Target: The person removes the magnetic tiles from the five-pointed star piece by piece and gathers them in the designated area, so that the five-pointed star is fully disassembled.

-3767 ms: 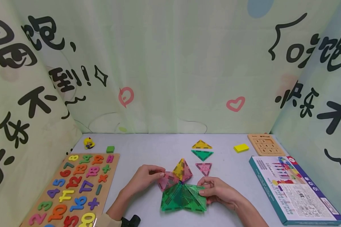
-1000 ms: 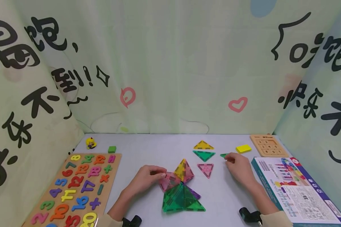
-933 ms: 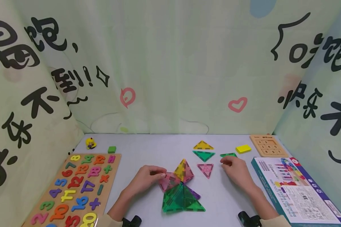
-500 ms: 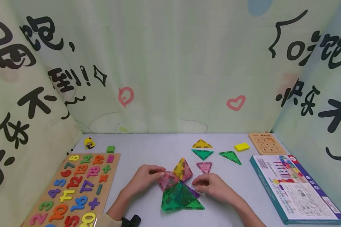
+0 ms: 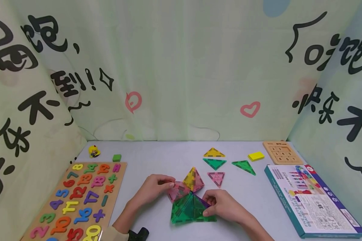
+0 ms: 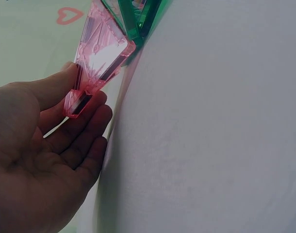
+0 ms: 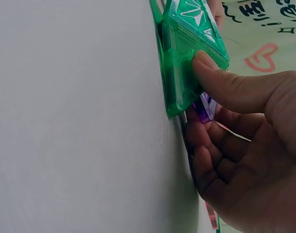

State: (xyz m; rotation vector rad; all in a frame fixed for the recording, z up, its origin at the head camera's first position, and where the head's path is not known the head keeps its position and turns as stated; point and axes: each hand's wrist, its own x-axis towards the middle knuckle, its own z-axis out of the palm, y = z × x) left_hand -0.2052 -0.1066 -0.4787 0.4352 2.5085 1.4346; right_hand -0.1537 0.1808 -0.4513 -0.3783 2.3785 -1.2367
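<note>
With my left hand [image 5: 157, 187] I pinch the pink tile [image 6: 100, 54] between thumb and fingers; part of these fingers is hidden behind it. My right hand [image 5: 223, 205] grips the green tile [image 7: 179, 73], the thumb on its face. The purple tile [image 7: 205, 108] is mostly covered, and perhaps my fingers touch it also. These tiles are on the white table [image 5: 163, 154], next to the yellow tile [image 5: 190, 180]. In the left wrist view, the green pieces [image 6: 131, 22] are cut off at the top.

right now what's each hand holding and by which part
Left hand: pink section, by its outer edge. Right hand: green section, by its outer side.
</note>
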